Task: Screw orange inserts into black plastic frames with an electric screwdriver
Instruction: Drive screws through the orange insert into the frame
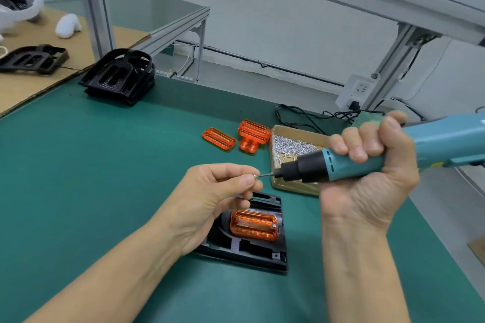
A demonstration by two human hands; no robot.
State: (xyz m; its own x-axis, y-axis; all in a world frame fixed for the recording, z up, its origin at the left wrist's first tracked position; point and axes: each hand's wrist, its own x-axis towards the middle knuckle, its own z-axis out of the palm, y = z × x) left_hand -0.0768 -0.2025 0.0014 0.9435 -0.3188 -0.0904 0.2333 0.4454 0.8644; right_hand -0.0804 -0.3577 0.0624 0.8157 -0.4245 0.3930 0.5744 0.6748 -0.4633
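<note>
One screw (255,176) is being loaded onto the screwdriver's bit, which looks to be the step in hand. The left hand (215,191) pinches the screw between thumb and forefinger, raised above the black frame (252,249), and the thin bit meets it at the tip; whether the screw is already seated on the bit is hard to tell at this size. The right hand (367,173) has its fingers (363,144) clenched around the teal electric screwdriver (349,162), held nearly level, pointing left toward the screw.

Below both hands the frame lies flat on the green surface (78,178), with an orange insert (254,225) sitting in its recess. A screw head seems to show at the insert's right end, so some fastening is probably done.

Beyond the frame, toward the wall, stands an open box of screws (294,144), with two spare orange inserts (236,136) just left of it. Farther back and left is a stack of black frames (118,78).

Next, the screwdriver would need tipping upright, its loaded tip lowered into an unfilled hole of the insert, with the frame steadied.
</note>
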